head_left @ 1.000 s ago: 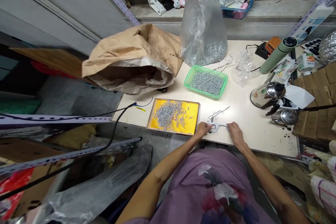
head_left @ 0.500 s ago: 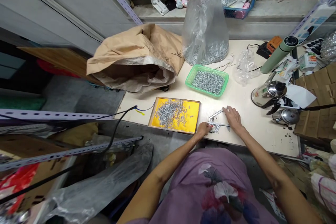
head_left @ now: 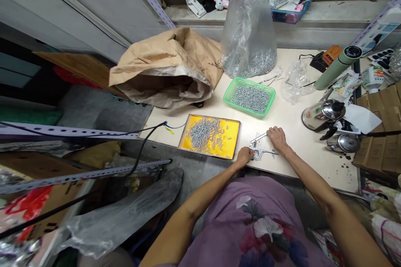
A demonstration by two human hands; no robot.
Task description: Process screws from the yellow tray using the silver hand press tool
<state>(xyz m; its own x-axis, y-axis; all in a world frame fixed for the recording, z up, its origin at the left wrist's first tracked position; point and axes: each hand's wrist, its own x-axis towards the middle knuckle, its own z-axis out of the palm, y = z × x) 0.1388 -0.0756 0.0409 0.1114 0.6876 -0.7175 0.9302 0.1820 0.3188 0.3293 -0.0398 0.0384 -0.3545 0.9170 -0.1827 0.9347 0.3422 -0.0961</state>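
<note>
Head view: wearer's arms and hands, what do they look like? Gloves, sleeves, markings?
Left hand and right hand are ungloved. Forearms are bare, with no watch or cable seen; rings too small to tell. Purple top with floral print.

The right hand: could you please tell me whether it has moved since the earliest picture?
Yes; judged against the green basket, the right hand has moved forward, away from the body and closer to it.
</note>
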